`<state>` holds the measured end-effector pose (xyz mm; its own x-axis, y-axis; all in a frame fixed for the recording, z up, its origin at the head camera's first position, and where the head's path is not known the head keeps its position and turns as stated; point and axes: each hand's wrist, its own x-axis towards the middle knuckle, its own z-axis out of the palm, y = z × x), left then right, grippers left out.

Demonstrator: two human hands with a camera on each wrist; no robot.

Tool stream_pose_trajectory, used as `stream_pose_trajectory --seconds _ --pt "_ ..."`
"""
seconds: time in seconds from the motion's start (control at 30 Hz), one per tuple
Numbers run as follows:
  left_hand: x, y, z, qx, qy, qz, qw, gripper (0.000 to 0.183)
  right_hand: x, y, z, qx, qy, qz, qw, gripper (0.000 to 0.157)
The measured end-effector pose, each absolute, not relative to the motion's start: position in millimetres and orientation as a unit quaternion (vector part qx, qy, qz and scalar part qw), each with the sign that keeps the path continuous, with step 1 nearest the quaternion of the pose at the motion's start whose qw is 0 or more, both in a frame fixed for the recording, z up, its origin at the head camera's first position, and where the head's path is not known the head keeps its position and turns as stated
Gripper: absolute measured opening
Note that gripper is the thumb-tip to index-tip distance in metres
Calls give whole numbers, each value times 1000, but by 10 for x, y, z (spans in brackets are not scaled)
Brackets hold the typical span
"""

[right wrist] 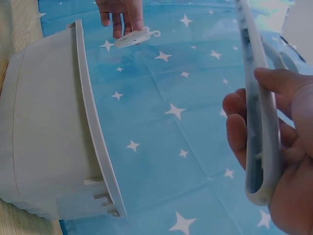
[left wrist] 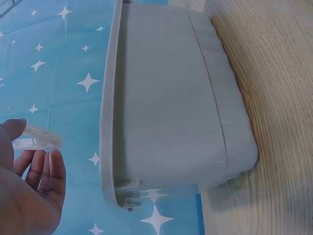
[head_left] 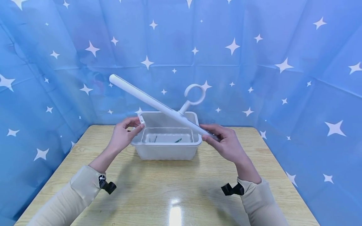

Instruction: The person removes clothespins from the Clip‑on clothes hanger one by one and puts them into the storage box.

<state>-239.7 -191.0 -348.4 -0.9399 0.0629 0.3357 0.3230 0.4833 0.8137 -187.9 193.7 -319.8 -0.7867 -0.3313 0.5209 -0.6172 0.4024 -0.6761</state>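
My left hand point(head_left: 123, 133) pinches a small white plastic clothespin point(head_left: 141, 120) between thumb and fingertips, beside the left rim of a grey plastic bin. A little hook shows on one end of the clothespin point(right wrist: 134, 38) in the right wrist view. With my right hand point(head_left: 225, 140) I grip the lower end of a long white hanger bar point(head_left: 147, 99), thumb on one side and fingers on the other. The bar slants up to the left above the bin, and an open ring hook point(head_left: 202, 94) rises from its middle. Its underside point(right wrist: 252, 122) is a hollow channel.
The grey bin point(head_left: 167, 153) stands upright towards the back of the wooden table point(head_left: 152, 188). Inside lie a small green item point(head_left: 178, 140) and another thin piece. A blue curtain with white stars point(head_left: 175, 37) hangs behind and at both sides.
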Motion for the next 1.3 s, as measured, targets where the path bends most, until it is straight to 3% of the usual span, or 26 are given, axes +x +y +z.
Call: stream_pose_trajectory --seconds 0.93,1.3 --pt "-2469 -1959 -3601 -117 -857 -484 131 48 -1884 1924 -3206 293 -829 450 156 39" --pt "-2360 -1908 -3543 -156 -845 -472 199 39 -1881 1923 -3213 286 -833 449 152 39"
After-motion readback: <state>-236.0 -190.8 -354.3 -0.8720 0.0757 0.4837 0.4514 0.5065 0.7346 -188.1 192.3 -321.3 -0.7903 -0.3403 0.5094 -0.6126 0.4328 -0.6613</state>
